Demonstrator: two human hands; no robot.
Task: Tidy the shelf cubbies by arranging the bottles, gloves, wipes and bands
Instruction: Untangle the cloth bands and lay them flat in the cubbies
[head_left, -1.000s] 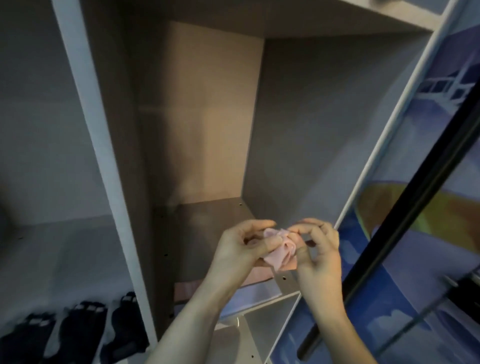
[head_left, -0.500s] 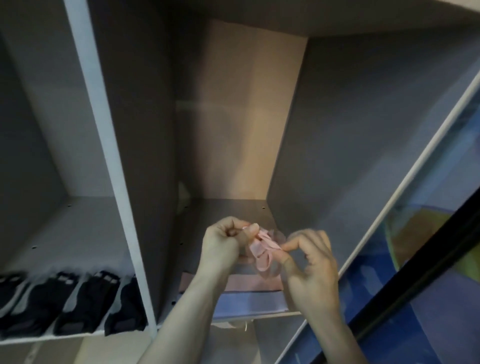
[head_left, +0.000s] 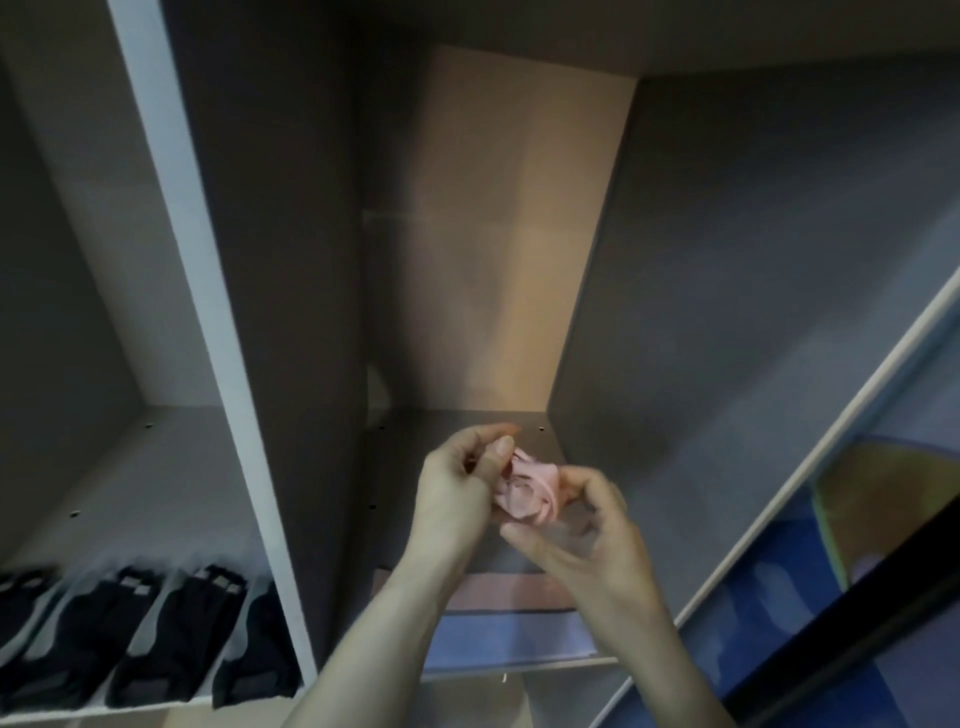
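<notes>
A crumpled pink band (head_left: 527, 491) hangs between my two hands, just above the floor of the right-hand cubby (head_left: 415, 478). My left hand (head_left: 457, 488) pinches its left side with thumb and fingers. From the right, my right hand (head_left: 582, 540) curls around it, fingers bent. On the cubby floor under my wrists lie a flat pink band (head_left: 498, 590) and a flat lilac-blue band (head_left: 509, 639), side by side near the front edge.
Several black gloves (head_left: 150, 634) lie in a row along the front of the left cubby. A white upright divider (head_left: 218, 332) separates the two cubbies. A dark sliding-door rail (head_left: 852, 639) and a colourful panel stand at the right.
The view has swung left and closer, showing more of the left cubby. My hands have kept working the pink band, which now looks more bunched up.
</notes>
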